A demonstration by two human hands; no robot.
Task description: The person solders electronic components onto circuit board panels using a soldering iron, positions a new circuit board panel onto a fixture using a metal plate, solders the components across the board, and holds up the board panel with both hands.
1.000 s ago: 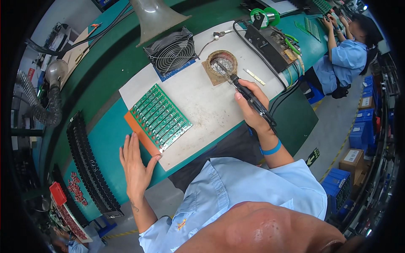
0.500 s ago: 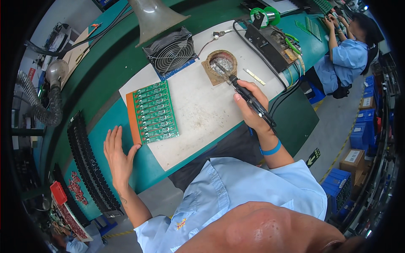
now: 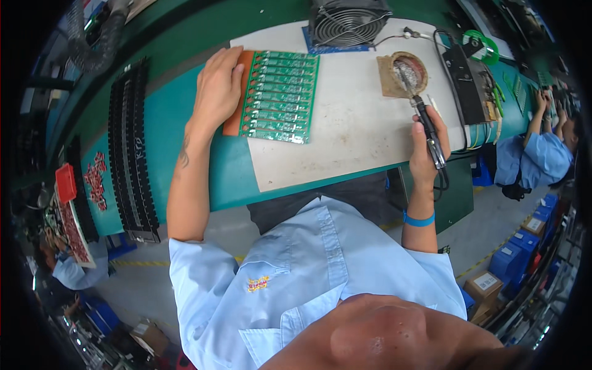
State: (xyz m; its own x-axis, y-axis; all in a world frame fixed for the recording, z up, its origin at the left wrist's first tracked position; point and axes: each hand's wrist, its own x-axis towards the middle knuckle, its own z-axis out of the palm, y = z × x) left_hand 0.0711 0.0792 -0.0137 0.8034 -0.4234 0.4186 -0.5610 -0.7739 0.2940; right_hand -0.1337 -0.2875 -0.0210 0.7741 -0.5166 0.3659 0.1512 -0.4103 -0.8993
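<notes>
My right hand [image 3: 427,145] is wrapped round a black soldering iron [image 3: 433,137]. The iron's tip reaches into a round pot [image 3: 422,66] with silvery, crumbly stuff inside, standing on a brown square base. My left hand [image 3: 217,89] lies along the left edge of an orange board [image 3: 232,126], its fingers extended and thumb against that edge. On the orange board rests a green circuit-board panel [image 3: 280,97] made of several narrow strips with small parts.
A black fan [image 3: 349,24] stands behind the white sheet [image 3: 345,142]. At the right are a black soldering station [image 3: 465,89] and a green solder wire spool [image 3: 487,46]. Long black racks [image 3: 132,154] and red parts [image 3: 97,182] lie left. A co-worker [image 3: 533,157] sits far right.
My left hand has moved from the near corner of the orange board up along its left edge. The iron stays in my right hand, tip in the pot. The whole view has turned.
</notes>
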